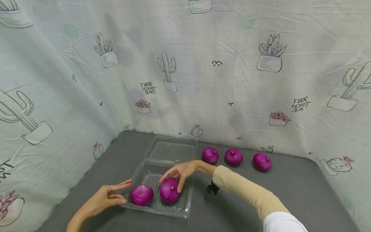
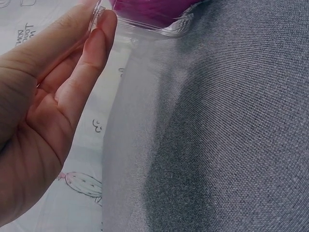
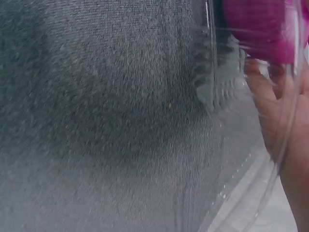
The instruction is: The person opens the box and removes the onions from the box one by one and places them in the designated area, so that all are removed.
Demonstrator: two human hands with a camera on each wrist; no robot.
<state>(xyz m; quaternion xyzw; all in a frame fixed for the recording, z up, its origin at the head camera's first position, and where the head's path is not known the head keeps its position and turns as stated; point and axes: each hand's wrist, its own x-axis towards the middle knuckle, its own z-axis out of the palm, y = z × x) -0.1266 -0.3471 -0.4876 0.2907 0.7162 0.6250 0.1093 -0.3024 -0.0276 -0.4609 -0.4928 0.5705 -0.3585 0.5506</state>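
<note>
A clear plastic clamshell box (image 1: pixel 185 211) lies on the table with its lid (image 1: pixel 174 151) folded back. My left hand (image 1: pixel 101 198) is at the box's left side; in the left wrist view its thumb and fingers (image 2: pixel 89 53) pinch the rim. One red onion (image 1: pixel 142 195) sits in the left compartment, close to that hand. Over the right compartment, my right hand (image 1: pixel 184 170) holds a second red onion (image 1: pixel 170 191), thumb on one side and fingers on the other. The right wrist view looks through the box's clear wall at this onion (image 3: pixel 265 29) and the hand below it.
Three more red onions (image 1: pixel 210 155), (image 1: pixel 233 157), (image 1: pixel 262 161) stand in a row at the back of the grey table (image 1: pixel 232 206), right of the lid. A curtain (image 1: pixel 203 80) printed with cacti hangs behind and to the left. A small dark device (image 1: pixel 213 188) is under the right wrist.
</note>
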